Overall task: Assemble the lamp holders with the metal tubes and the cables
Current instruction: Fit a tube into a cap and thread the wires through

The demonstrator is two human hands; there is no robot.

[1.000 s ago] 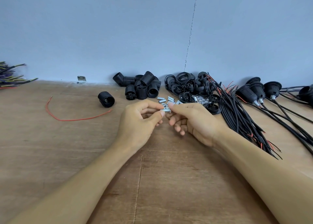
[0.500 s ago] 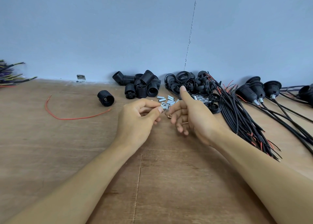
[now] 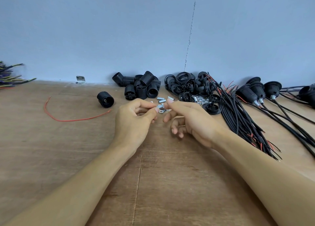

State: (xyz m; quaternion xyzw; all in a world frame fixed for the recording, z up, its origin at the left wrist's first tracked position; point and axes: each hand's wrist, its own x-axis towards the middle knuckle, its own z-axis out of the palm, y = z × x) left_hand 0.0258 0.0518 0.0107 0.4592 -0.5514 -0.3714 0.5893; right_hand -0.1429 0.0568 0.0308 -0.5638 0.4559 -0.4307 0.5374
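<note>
So that both can work it, the left grip pinches the metal tube above the counter near its far edge, before the lamp holders; the right grip pinches its other end.

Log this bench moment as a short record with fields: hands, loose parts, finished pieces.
left hand: pinches one end of the metal tube
right hand: pinches its other end
loose tubes: on the table just beyond the hands
lamp holder pile: by the wall; lone lamp holder to its left
cable bundle: right of the right hand
finished holders: far right, already wired
</note>
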